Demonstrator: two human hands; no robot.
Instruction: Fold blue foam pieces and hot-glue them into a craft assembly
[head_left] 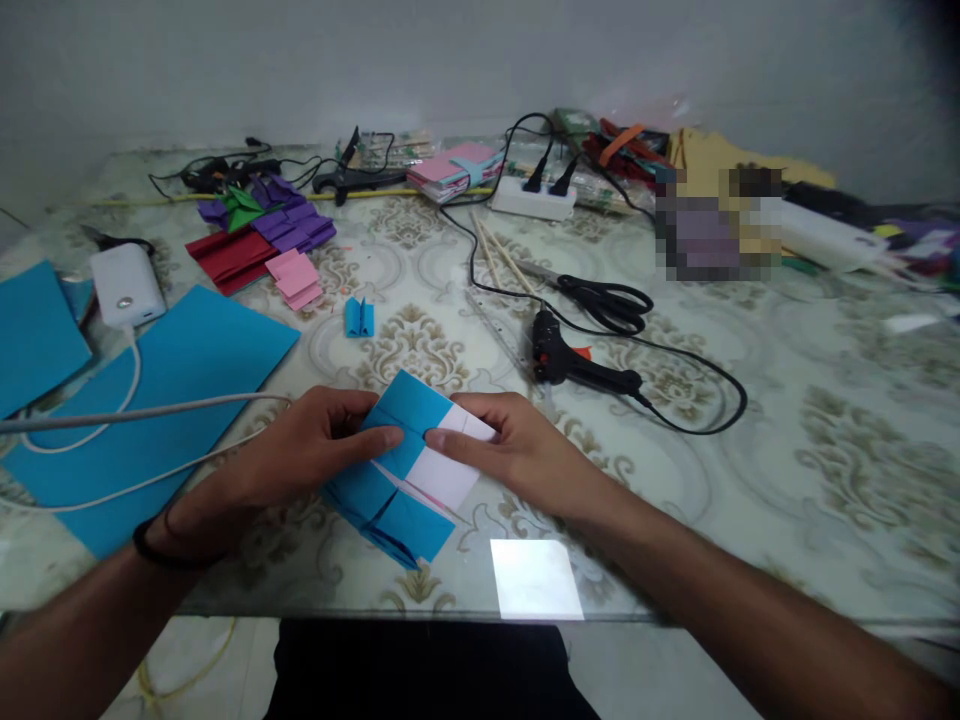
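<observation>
Blue paper (401, 470), white beneath, lies low in the centre of the frame, part-folded: several flaps creased in, one white corner unfolded. Left hand (300, 450) and right hand (517, 450) press it flat, fingertips together at the middle crease. One finished fold (359, 317) sits above.

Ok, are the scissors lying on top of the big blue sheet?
No, the scissors lie on the bare patterned table beside the glue gun, while the big blue sheet is far left.
</observation>
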